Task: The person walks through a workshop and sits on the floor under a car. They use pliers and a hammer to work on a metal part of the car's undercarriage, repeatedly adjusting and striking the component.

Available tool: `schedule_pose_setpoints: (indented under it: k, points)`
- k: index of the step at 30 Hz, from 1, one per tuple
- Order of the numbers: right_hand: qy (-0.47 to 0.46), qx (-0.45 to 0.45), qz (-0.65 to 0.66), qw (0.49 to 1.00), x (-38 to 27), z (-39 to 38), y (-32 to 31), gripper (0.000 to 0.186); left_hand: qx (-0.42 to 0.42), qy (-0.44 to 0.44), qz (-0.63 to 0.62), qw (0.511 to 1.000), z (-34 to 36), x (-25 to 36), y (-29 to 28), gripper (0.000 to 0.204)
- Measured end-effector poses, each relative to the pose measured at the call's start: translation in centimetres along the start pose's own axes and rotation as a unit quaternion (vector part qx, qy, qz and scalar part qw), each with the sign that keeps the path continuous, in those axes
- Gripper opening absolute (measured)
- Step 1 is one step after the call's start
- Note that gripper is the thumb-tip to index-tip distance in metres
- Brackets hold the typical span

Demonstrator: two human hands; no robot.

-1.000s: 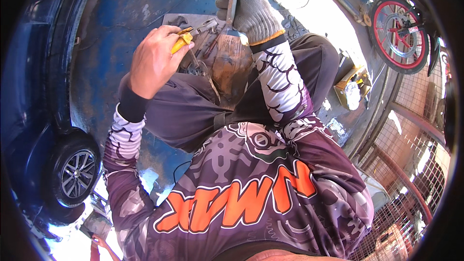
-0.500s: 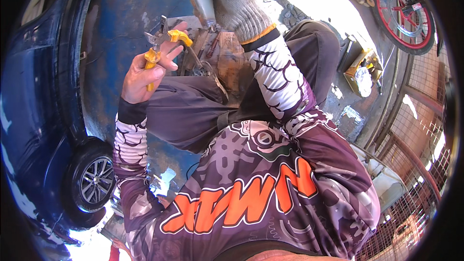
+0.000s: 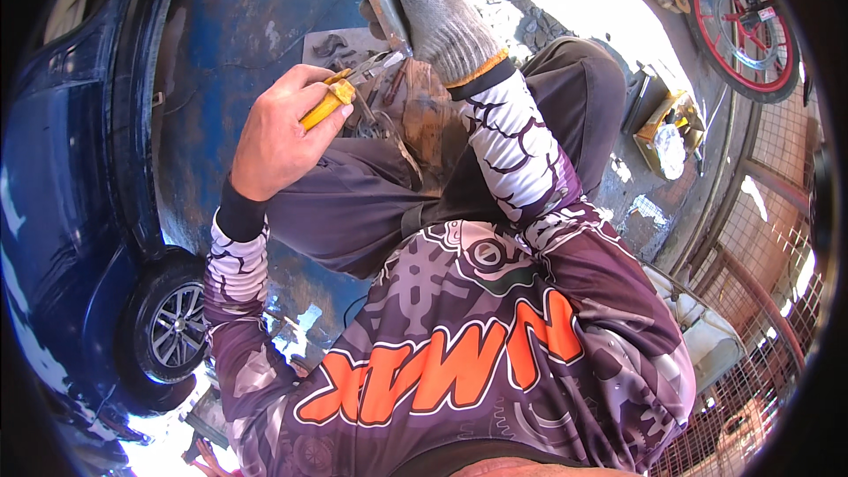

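My bare left hand (image 3: 281, 134) is closed around the yellow handles of a pair of pliers (image 3: 329, 106). The pliers' jaws point up and right, meeting or nearly meeting the lower end of a grey, tapered metal piece (image 3: 382, 2). My right hand (image 3: 442, 22), in a grey knitted glove with a yellow hem, grips that piece from its right side; the piece's top runs out of the picture. Below it, between my bent legs, is a worn brown wooden block (image 3: 428, 119). Several small metal parts and tools lie beside the block, partly hidden by my left hand.
A dark blue car (image 3: 79, 177) stands close on my left. To the right is an open box (image 3: 658, 146) with yellow-handled things and a white bundle. Beyond it stands a red-rimmed wheel (image 3: 742, 22), near wire mesh fencing (image 3: 751, 300). The blue floor (image 3: 234, 35) is stained.
My left hand has moved up and right and closed on the pliers, whose handles were spread before. The jaws now reach the metal piece. My right hand has turned the piece more edge-on.
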State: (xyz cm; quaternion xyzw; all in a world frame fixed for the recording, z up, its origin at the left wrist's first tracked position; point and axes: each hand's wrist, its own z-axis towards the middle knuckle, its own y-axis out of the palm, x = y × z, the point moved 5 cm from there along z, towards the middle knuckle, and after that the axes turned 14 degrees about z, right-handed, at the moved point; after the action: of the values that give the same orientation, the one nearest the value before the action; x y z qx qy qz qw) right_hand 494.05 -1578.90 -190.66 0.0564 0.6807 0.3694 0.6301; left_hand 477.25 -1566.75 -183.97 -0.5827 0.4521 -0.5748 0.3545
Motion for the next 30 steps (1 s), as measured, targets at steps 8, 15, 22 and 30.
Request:
schedule_pose_setpoints:
  k: [8, 15, 22, 30]
  points:
    - [-0.324, -0.065, -0.320, 0.888, -1.3, -0.6, 1.1, 0.030, -0.029, 0.010, 0.020, 0.999, 0.7, 0.2, -0.1, 0.019]
    - [-0.220, -0.090, -0.281, 0.930, -0.7, -0.4, 0.0, 0.030, -0.022, 0.024, 0.024, 0.999, 0.7, 0.2, 0.0, 0.019]
    - [-0.137, -0.126, 0.005, 0.983, 1.4, -0.2, 0.8, 0.032, -0.037, 0.001, 0.031, 0.999, 0.5, -0.3, 0.7, 0.022]
    - [-0.327, -0.163, -0.280, 0.888, 4.1, -1.2, 0.7, 0.037, -0.034, -0.012, 0.006, 0.999, 0.2, -0.6, 0.8, 0.028]
